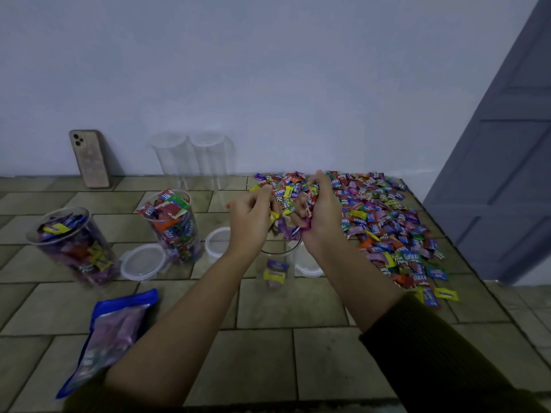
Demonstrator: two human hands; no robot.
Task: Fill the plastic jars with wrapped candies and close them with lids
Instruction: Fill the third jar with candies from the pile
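The head camera looks down on both hands meeting over an open clear jar [274,265] that stands on the tiled counter [268,311]. The left hand [252,223] and right hand [322,217] cup a bunch of candies [290,204] between them just above the jar's mouth, their fingers [262,193] curled round the wrappers. A few candies lie at the bottom of the jar. The loose candy pile [387,222] spreads over the counter to the right. To the left stand a filled jar [174,225] and a second filled jar [71,245], both without lids, with a white lid [143,262] lying between them. Two empty jars [193,158] stand against the wall, near a leaning phone [89,158]. A blue bag [113,332] lies beside the left forearm.
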